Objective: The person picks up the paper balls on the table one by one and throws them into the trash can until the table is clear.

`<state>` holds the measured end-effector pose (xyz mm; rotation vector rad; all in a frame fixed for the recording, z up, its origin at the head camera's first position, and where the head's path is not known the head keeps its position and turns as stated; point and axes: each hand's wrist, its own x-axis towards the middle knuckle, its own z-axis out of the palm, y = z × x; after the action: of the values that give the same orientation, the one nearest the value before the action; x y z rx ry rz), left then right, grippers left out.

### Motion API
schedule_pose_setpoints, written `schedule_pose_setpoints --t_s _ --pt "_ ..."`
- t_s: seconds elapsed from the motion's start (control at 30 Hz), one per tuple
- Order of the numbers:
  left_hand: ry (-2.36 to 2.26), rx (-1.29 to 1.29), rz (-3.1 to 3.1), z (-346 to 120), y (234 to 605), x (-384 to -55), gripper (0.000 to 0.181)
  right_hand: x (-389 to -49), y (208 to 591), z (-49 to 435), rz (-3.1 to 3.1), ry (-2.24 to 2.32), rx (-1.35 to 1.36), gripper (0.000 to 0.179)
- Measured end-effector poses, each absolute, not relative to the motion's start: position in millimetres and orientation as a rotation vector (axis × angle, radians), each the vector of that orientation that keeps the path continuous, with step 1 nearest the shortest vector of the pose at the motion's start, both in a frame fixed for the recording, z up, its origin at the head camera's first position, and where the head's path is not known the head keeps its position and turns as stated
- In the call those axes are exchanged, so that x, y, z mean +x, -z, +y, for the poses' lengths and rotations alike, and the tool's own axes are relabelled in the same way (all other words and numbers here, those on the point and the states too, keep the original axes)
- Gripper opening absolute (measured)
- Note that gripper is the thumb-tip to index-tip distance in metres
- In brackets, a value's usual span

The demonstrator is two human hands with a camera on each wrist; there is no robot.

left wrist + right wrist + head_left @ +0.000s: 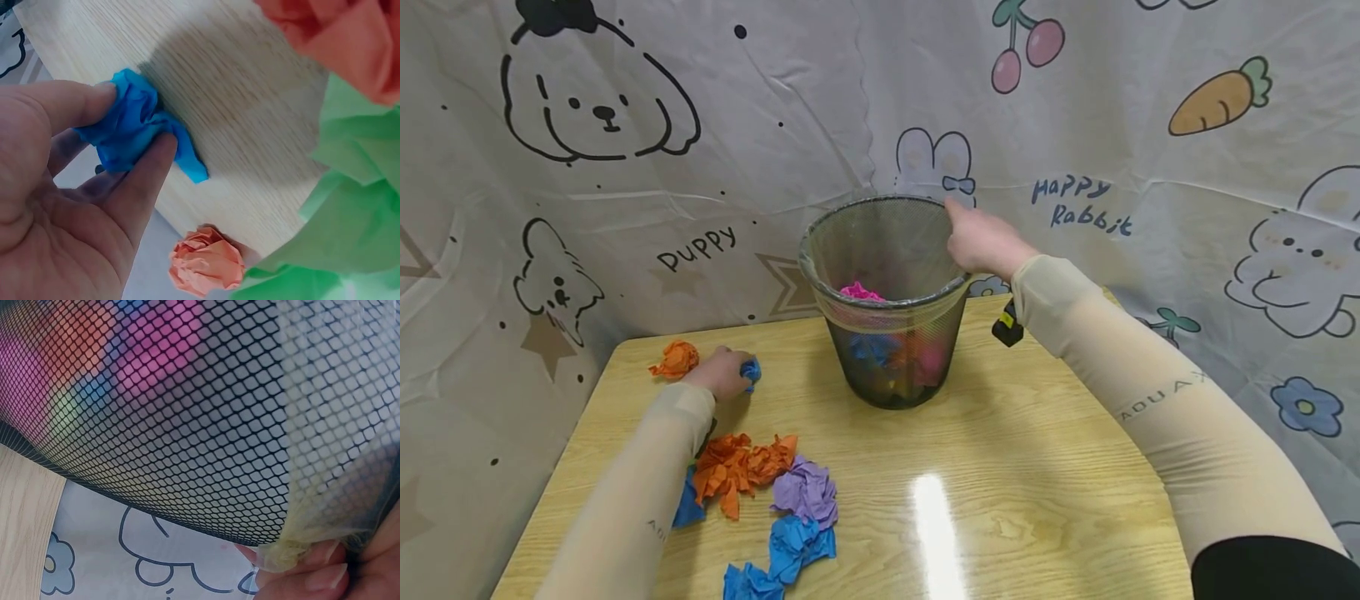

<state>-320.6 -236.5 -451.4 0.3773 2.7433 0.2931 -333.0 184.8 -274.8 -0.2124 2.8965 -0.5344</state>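
Note:
My left hand pinches a crumpled blue paper ball between thumb and fingers, low over the table's far left part. Just left of that hand lies an orange paper ball. At the back of the table stands a black mesh wastebasket with a pale liner folded over its rim. Several coloured crumpled papers, among them a pink one, lie inside it. My right hand grips the basket's right rim; in the right wrist view its fingertips hold a bunched bit of the liner.
Nearer the front left lie more crumpled papers: orange, purple and blue. A green paper shows large in the left wrist view. Behind the wooden table hangs a white cloth printed with cartoons.

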Motion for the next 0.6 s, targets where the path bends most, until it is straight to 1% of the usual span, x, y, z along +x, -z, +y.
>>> schedule_pose_setpoints --t_s 0.13,0.43,0.6 --pt "-0.308 0.404 2.75 -234.0 452.2 -321.6 0.047 -333.9 275.9 184.3 2.911 0.526 -0.209 0.072" --pt "-0.337 0.386 2.778 -229.8 456.3 -319.3 0.039 -334.9 276.8 184.5 2.912 0.515 -0.21 0.072" --pt "-0.346 0.421 2.789 -229.8 455.3 -318.1 0.034 -334.5 275.9 185.0 2.91 0.514 -0.218 0.072"
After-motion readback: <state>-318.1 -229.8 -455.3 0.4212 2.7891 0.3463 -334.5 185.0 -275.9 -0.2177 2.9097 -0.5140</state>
